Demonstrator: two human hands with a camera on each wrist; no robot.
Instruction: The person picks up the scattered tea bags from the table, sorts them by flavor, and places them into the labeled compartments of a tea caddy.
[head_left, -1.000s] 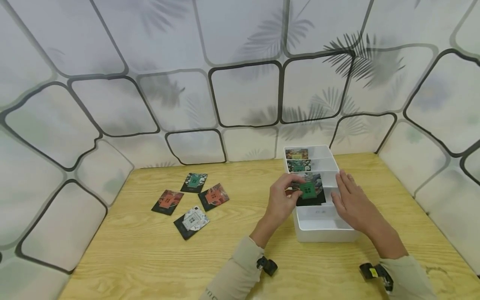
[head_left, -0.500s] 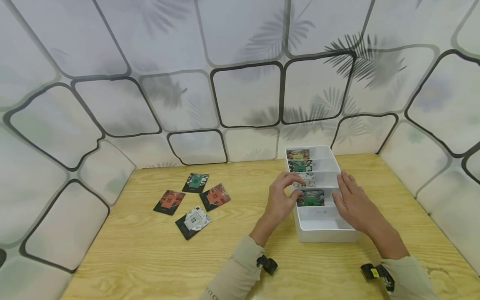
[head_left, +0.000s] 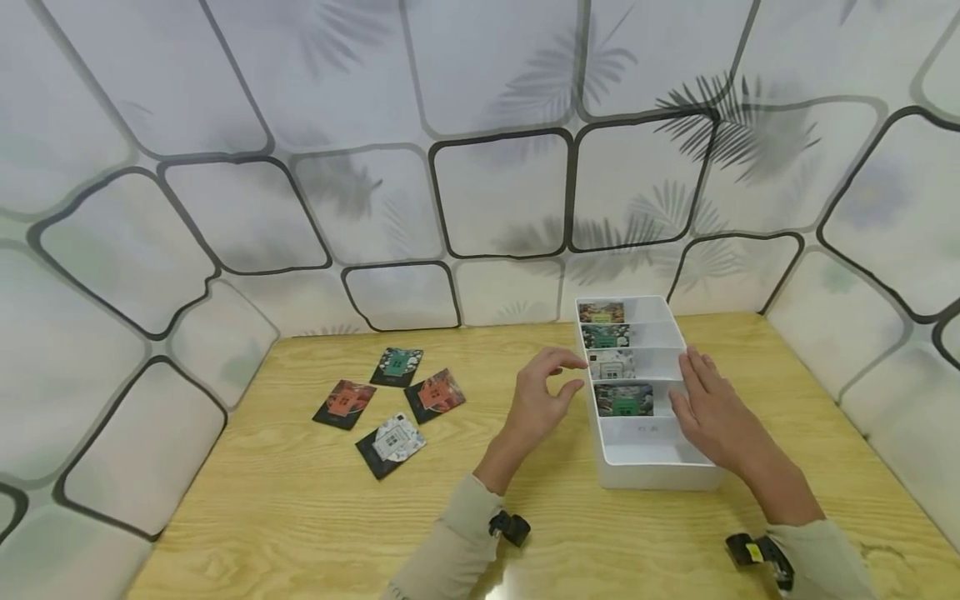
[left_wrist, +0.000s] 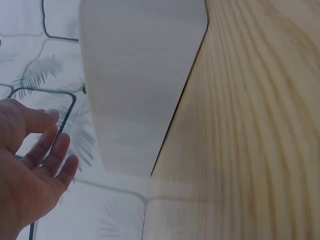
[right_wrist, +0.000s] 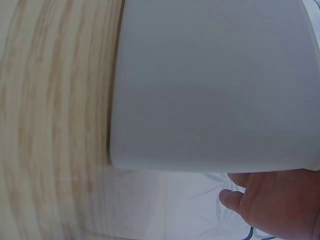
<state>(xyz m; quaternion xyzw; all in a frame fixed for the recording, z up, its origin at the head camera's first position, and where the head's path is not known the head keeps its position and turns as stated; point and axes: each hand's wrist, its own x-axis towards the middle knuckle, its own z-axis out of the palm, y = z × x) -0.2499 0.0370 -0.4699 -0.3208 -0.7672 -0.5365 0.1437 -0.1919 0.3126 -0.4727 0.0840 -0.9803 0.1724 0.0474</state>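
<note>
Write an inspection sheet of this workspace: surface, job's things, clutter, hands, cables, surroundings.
Surface: yellow wood-grain tabletop.
Job's things: white rectangular plastic box, four of five compartments holding printed packets; four more flat, part-black packets lie loose to its left.
Clutter: nothing seen.
Hands: bare left hand, fingers curved, holds nothing, beside the box's left rim; bare right hand, fingers straight, at its right rim.
Cables: nothing seen.
Surroundings: white backdrop with black and grey outlines and leaf prints.

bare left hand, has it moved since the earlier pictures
Yes, the bare left hand has shifted left relative to the white, rectangular, divided plastic box.
</note>
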